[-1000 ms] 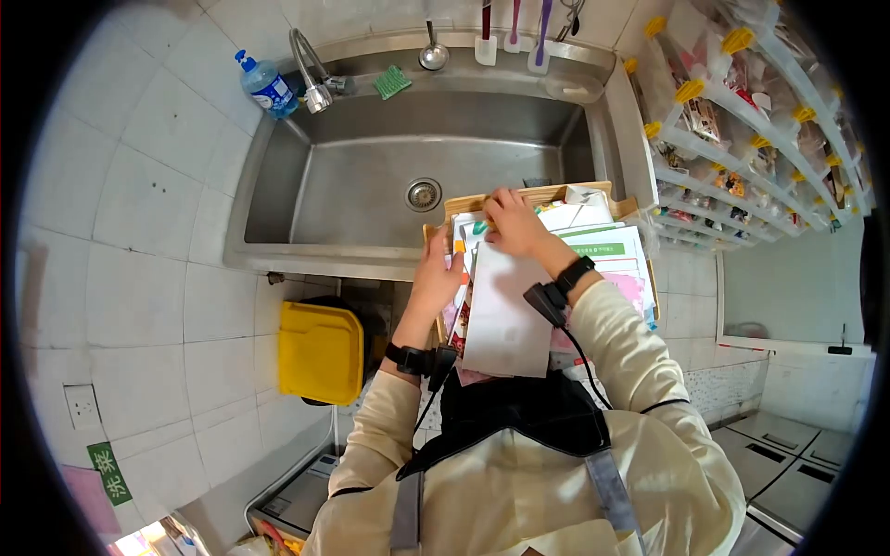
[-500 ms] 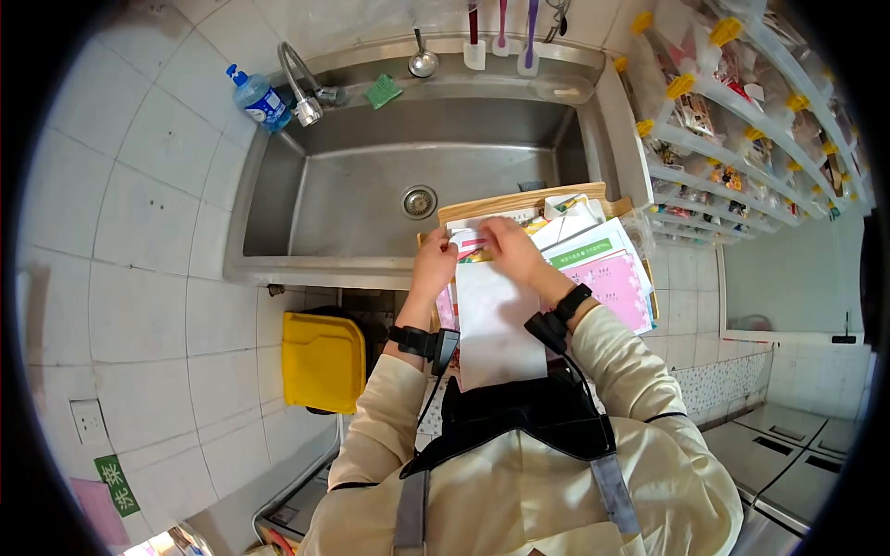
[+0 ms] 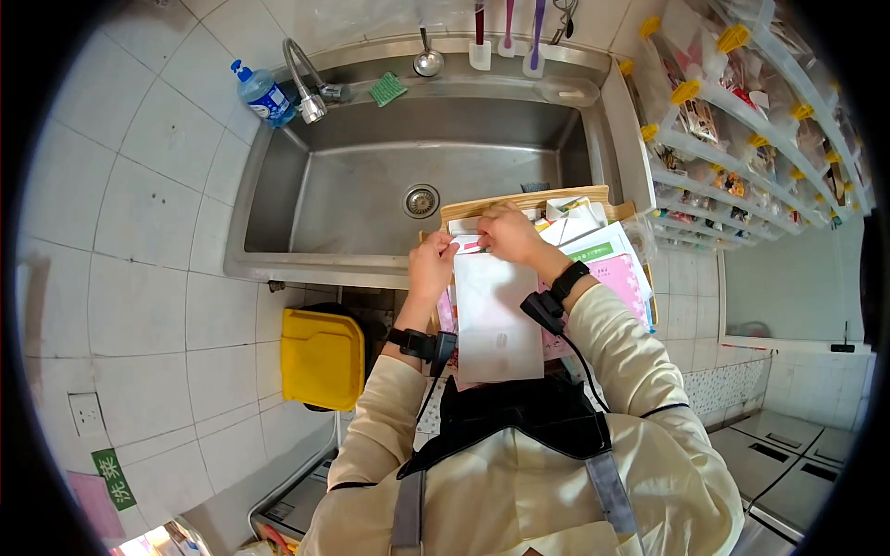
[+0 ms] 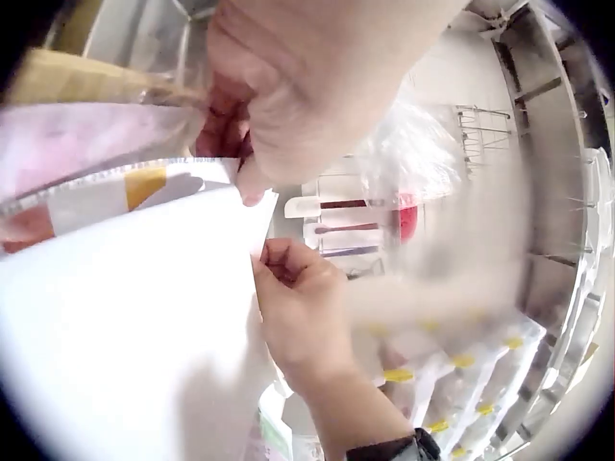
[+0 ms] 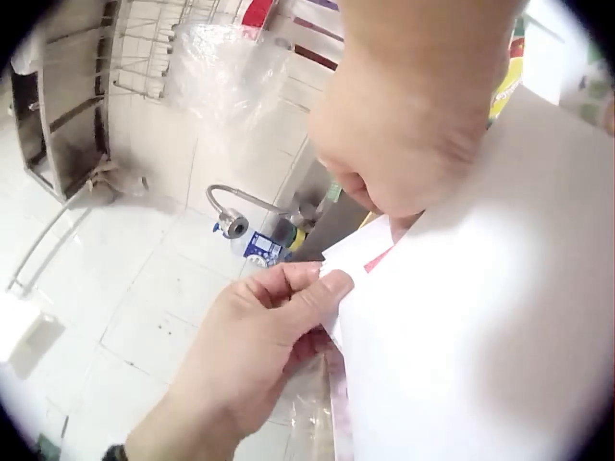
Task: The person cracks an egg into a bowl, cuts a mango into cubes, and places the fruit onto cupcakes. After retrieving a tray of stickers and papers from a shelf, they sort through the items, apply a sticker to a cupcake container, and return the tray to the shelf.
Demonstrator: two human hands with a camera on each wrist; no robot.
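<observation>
A white sheet of paper point(image 3: 499, 320) lies over a stack of papers in a wooden tray point(image 3: 524, 199) at the sink's front edge. At its upper left corner my left hand point(image 3: 431, 267) pinches the paper between thumb and fingers, as the right wrist view shows. My right hand point(image 3: 510, 236) pinches the top edge a little to the right, fingers curled. Between the hands shows a strip with a pink mark point(image 3: 470, 245). To the right, a pink patterned sheet point(image 3: 619, 278) and a green-banded paper point(image 3: 591, 252) stick out from the stack.
Beyond the tray is a steel sink point(image 3: 352, 185) with a faucet point(image 3: 311, 102), a soap bottle point(image 3: 265, 96) and a green sponge point(image 3: 387, 89). A ladle point(image 3: 428, 62) and spatulas hang behind. A yellow-lidded bin point(image 3: 322, 360) stands at left, plastic drawers point(image 3: 742, 139) at right.
The white sheet has straightened and shifted slightly left, baring more of the pink sheet. My right hand has moved down from the tray's far edge to the sheet's top edge.
</observation>
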